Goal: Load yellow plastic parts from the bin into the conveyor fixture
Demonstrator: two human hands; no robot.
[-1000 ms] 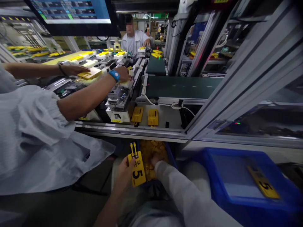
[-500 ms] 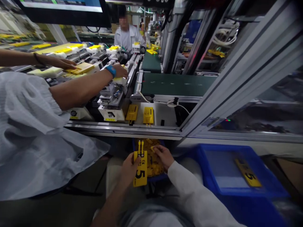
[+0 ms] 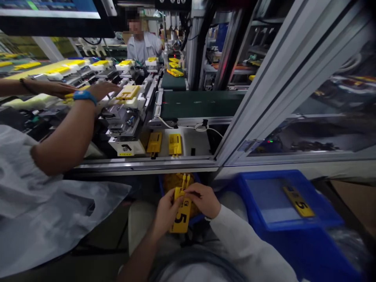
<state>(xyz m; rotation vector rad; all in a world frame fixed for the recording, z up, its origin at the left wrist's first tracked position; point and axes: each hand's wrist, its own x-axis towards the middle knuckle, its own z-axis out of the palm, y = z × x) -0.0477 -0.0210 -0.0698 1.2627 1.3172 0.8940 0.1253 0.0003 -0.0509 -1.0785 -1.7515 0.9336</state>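
Observation:
A flat yellow power bank (image 3: 181, 219) with a large black 5 is upright in front of me, two short yellow cables (image 3: 185, 181) rising from its top end. My left hand (image 3: 167, 209) is closed around its left edge, thumb on the front face. The fingertips of my right hand (image 3: 205, 199) are pinched together on the upper end of the power bank, near the cable roots. Whatever is between them is hidden. Behind and below both hands is a blue bin (image 3: 161, 184) full of small yellow pieces (image 3: 173, 181), partly covered by the hands.
At right, a blue tray (image 3: 243, 188) carries another yellow power bank (image 3: 299, 201). Two more yellow units (image 3: 175, 144) lie on a metal plate beneath a green conveyor (image 3: 202, 105). A co-worker's arms (image 3: 70, 137) reach over fixtures at left. An aluminium frame post (image 3: 264, 78) slants up at right.
My right hand has brought a small yellow piece from beside the power bank onto its top end. The co-worker's wristbanded hand has moved left, off a fixture. The view has shifted.

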